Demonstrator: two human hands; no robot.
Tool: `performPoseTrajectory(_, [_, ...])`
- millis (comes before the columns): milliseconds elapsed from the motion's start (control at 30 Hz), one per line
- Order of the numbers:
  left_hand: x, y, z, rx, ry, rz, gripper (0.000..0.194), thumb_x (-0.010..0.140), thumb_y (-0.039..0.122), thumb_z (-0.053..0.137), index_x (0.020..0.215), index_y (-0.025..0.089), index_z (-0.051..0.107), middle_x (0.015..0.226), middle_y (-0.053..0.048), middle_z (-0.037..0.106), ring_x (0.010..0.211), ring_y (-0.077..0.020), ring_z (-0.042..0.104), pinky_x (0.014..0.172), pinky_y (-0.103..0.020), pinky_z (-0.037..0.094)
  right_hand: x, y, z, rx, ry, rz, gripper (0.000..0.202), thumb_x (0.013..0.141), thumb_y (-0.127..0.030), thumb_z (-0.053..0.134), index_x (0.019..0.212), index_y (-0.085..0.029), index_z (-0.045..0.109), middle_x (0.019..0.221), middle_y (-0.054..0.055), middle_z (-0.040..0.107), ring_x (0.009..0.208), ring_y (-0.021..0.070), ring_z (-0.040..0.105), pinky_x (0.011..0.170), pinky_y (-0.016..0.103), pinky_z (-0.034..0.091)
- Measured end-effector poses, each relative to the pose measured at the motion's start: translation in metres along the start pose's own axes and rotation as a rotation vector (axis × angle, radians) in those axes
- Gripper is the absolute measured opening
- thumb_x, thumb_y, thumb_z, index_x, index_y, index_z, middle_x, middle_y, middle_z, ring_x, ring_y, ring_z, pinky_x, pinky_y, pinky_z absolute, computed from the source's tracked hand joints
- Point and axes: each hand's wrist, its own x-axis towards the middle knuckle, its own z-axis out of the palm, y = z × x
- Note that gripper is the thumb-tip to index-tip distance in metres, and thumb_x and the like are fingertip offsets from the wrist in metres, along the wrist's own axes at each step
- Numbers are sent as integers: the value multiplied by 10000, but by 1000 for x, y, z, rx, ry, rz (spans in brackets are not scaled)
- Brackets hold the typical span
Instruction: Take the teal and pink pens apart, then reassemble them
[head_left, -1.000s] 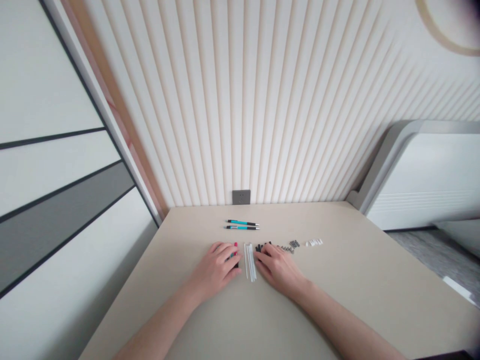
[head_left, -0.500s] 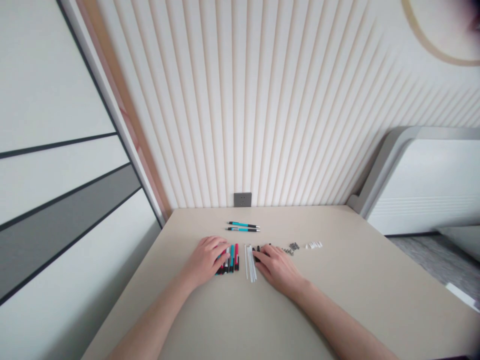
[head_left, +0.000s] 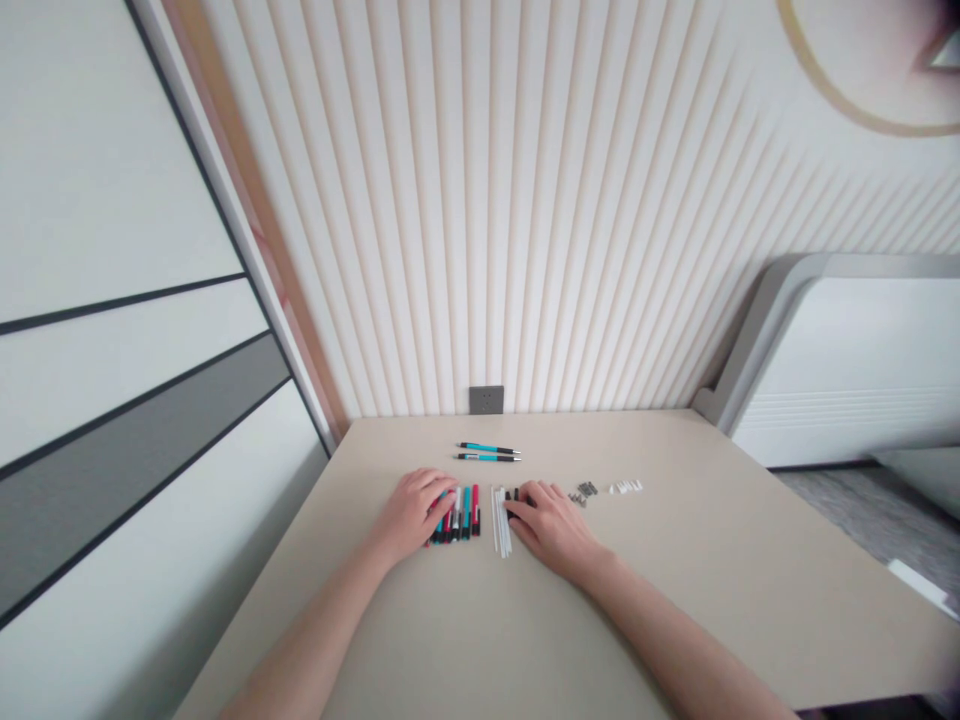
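My left hand (head_left: 414,512) rests over the left part of a row of red, blue and white pen barrels (head_left: 466,512), its fingers spread a little. Over a group of small black parts (head_left: 512,497) lies my right hand (head_left: 553,522), fingers bent and somewhat apart; what lies beneath it is hidden. Between the hands is a bundle of thin white rods (head_left: 500,522). Two blue and black pens (head_left: 487,453) lie side by side farther back. Right of my right hand are small metallic pieces (head_left: 585,491) and several small white pieces (head_left: 625,487).
The beige table (head_left: 420,640) meets a ribbed wall (head_left: 480,200) with a dark socket (head_left: 486,400). A white and grey panelled surface (head_left: 150,480) stands at the left, a pale headboard (head_left: 855,370) at the right.
The camera view has shifted slightly. My right hand has drawn back a little from the metallic pieces, which show more fully. My left hand stays over the barrels.
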Motion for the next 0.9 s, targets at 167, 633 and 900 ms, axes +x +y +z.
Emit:
performPoseTrajectory(167, [-2,-3,2,-10,-1,-11,294,980,335,417,1112,226,656,1068,-62,663,1027,-203,593,936,-383,465,-2,4,1,-20,21,-35,241,953,-257,485,1127,-252,651,989,73,581,902,205,530,808,351,397])
performPoseTrajectory(633, [-2,-3,2,-19,-31,-38,294,985,332,409,1121,221,644,1083,-64,658,1038,-208,587,938,-388,452,-3,15,2,52,2,-88,250,973,-249,470,1163,-244,633,1050,74,649,996,208,552,890,375,404])
performPoseTrajectory(900, [-1,-4,4,-48,-49,-36,295,987,326,401,1115,220,645,1073,-62,659,1029,-205,584,936,-382,445,-1,17,12,3,4,-108,246,947,-228,532,1167,-255,637,1081,66,645,1014,207,561,888,365,427])
